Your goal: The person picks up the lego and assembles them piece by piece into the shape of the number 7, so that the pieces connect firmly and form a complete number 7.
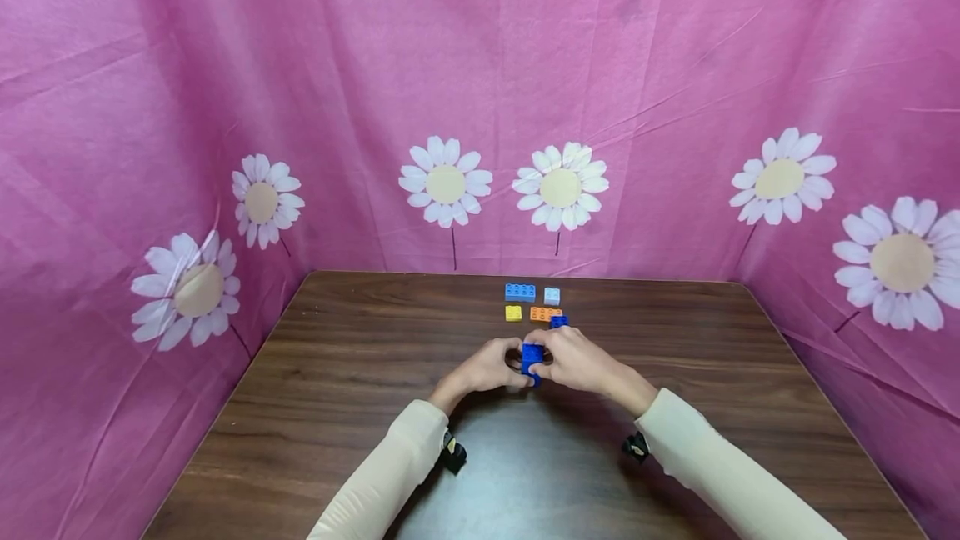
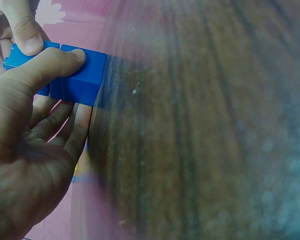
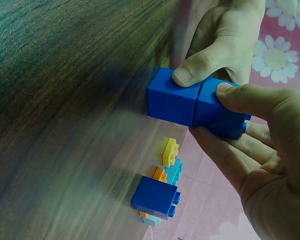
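Note:
Two dark blue toy building bricks stand stacked at the table's middle, a thin seam showing between them. My left hand pinches the lower blue brick, its thumb across the side close over the wood. With thumb and fingers my right hand grips the upper blue brick, whose studs point up. In the head view the stack sits between both hands. Another dark blue brick rests on the table just beyond the right hand.
Farther back on the wooden table lie a long blue brick, a pale blue brick, a yellow brick and an orange brick. A pink curtain with daisies encloses the table's back and sides.

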`<state>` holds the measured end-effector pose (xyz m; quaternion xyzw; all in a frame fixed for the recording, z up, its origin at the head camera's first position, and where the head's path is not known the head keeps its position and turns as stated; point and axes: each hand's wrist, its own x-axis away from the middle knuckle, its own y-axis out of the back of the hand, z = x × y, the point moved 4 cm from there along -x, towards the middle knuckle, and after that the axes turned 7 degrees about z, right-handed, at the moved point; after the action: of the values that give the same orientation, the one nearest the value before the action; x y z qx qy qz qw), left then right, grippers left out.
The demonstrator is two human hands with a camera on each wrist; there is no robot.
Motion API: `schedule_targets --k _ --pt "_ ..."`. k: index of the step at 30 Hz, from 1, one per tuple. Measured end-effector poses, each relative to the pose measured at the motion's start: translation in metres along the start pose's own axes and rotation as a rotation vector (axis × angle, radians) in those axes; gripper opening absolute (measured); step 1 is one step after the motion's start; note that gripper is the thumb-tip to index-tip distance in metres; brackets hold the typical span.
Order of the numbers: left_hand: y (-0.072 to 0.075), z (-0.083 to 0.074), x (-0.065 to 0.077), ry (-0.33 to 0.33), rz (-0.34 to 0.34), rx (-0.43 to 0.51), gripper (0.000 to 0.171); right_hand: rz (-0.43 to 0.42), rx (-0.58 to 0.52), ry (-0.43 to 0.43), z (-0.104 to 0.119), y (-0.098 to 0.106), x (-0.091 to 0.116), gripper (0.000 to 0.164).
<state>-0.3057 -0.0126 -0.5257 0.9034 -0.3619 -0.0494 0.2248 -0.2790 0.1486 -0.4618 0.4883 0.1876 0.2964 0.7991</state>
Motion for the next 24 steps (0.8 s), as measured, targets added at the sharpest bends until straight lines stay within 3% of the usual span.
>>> schedule_targets --k 24 --pt "0.0008 0.0034 -0.0015 0.002 0.005 -0.004 0.038 0.003 0.053 0.003 0.0042 -0.0008 -0.0017 0.039"
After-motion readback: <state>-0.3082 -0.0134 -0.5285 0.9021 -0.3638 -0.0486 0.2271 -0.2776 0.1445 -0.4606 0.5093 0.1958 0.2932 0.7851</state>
